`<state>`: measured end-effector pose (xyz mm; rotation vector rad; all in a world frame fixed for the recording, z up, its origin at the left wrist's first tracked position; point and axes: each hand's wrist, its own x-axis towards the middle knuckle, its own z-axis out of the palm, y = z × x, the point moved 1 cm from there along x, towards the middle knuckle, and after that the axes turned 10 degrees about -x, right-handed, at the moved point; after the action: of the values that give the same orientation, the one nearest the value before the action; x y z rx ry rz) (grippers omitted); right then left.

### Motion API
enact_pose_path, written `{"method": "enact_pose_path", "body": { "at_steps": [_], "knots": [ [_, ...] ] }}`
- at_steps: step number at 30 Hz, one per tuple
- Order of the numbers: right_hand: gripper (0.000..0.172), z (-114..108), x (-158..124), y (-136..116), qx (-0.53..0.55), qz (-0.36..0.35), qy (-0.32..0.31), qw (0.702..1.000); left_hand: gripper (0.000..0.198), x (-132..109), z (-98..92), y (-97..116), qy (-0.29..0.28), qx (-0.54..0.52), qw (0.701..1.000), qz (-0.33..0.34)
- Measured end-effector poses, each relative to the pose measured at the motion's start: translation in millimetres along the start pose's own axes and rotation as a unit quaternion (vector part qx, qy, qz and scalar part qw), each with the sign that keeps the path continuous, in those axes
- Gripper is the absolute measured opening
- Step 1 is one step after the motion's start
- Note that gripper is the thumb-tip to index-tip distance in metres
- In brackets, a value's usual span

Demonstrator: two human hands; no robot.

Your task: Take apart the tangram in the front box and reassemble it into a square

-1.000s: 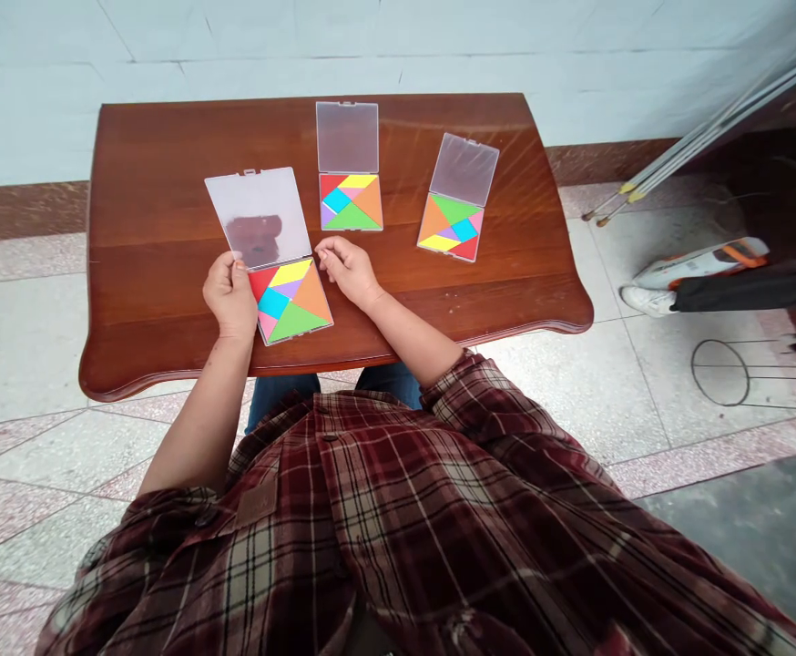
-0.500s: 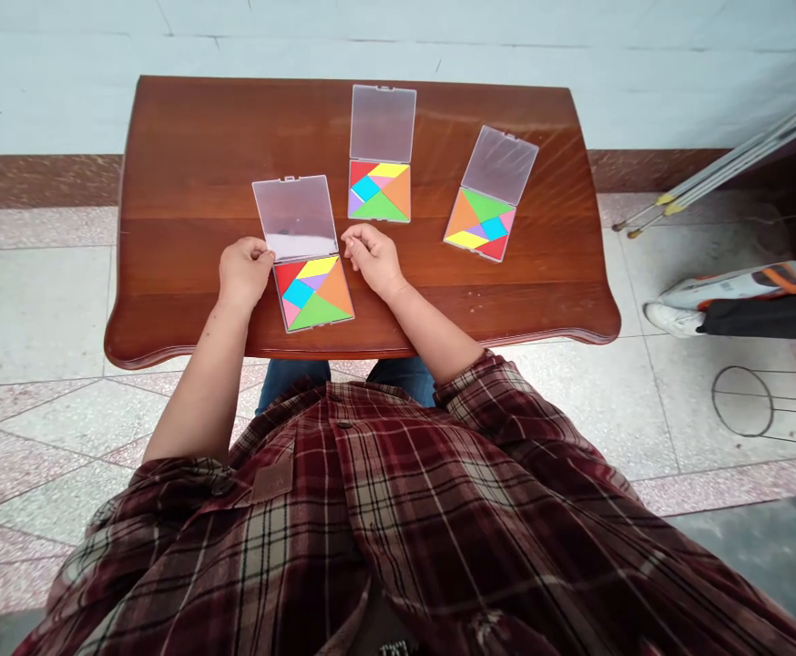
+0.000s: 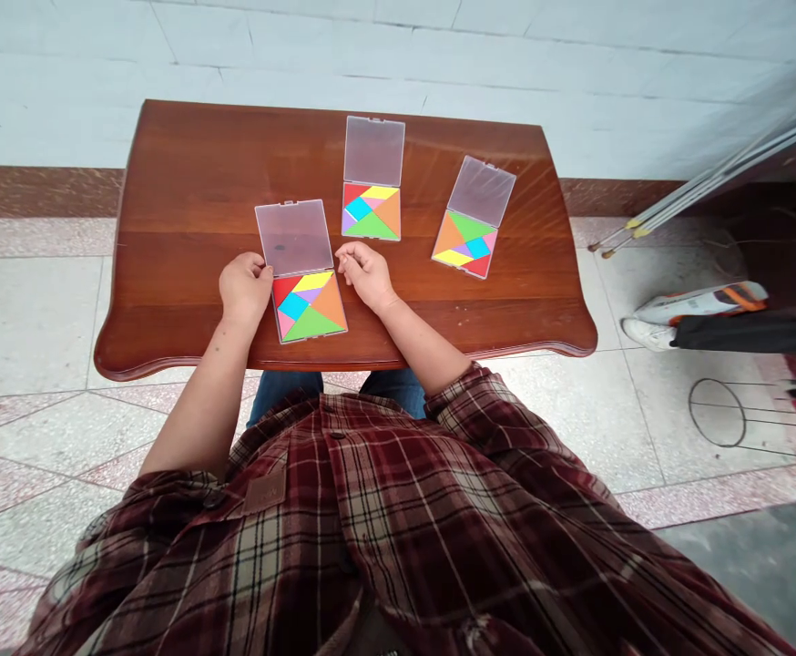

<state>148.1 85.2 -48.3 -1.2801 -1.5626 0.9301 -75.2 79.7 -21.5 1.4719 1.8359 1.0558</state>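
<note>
Pale blue wall tiles are rising behind a reddish-brown wooden table point(image 3: 166, 182), with speckled terrazzo spreading across the floor below. Three open tangram cases are lying on the tabletop, each with a frosted clear lid hinged to a tray of bright tiles. The nearest tangram case point(image 3: 309, 306) is sitting close to the table's front edge, its long axis running from tray to lid and leaning slightly from 12 o'clock toward 11. Its lid point(image 3: 294, 239) is lying flat on the far side. The middle tangram case point(image 3: 371, 211) is sitting at about 1 o'clock from it, pointing almost straight at 12, and the right tangram case point(image 3: 466, 246) is lying at about 2 o'clock, tilted toward 1.

The left hand point(image 3: 245, 290) is resting at 9 o'clock from the nearest case, partly curled, its fingertips point(image 3: 262, 270) touching the lid's near corner; whether it is gripping, I cannot tell. The right hand point(image 3: 365, 275) is lying loosely curled and empty just beside the tray's corner, with that case at 8 o'clock.
</note>
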Motion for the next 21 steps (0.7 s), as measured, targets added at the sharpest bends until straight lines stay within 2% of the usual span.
{"method": "enact_pose_path", "body": {
  "at_steps": [7, 21],
  "knots": [
    [0.02, 0.3, 0.2, -1.1, 0.0, 0.003, -0.004, 1.0, 0.011, -5.9, 1.6, -20.7, 0.047, -0.046, 0.993, 0.095],
    [0.011, -0.1, -1.5, -3.9, -0.036, 0.011, -0.018, 0.999, 0.014, -6.2, 5.1, -25.8, 0.022, -0.031, 0.989, 0.144]
  ]
}}
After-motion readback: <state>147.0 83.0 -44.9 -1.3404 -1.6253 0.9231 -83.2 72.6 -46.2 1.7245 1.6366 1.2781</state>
